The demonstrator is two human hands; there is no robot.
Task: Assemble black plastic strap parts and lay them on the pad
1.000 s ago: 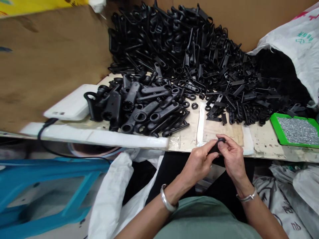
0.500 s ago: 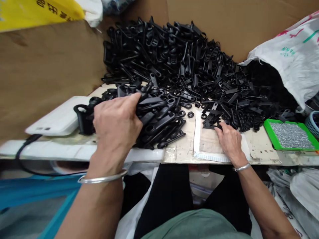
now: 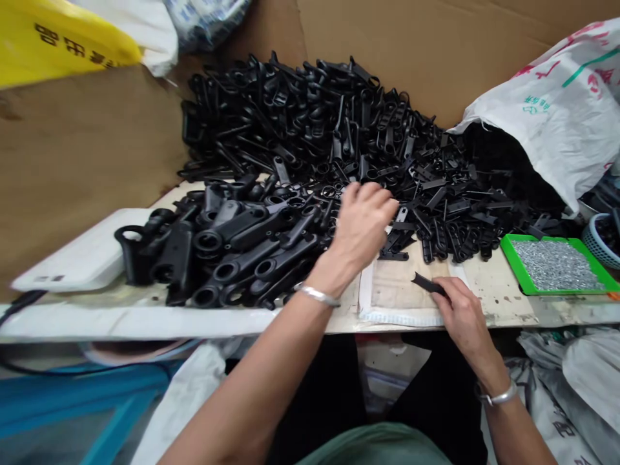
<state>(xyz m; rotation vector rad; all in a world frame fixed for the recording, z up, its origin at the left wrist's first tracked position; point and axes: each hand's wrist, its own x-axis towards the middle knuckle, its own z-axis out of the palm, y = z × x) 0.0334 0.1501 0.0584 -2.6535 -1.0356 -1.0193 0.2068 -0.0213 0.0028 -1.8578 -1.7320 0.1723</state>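
Worn workbench (image 3: 506,300), black strip (image 3: 426,283) pinched in right grip (image 3: 464,314), jutting leftward

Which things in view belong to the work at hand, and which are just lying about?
Likely in the work:
- black strip, held in the right hand
- black parts, with the left hand blurred over them
- green tray of metal pieces, untouched but close by

Apparently just about:
- white box
- blue stool
- yellow bag

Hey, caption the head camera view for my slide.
Right hand holding a slim black piece, left hand over piled black parts, green tray of silvery bits to the right.
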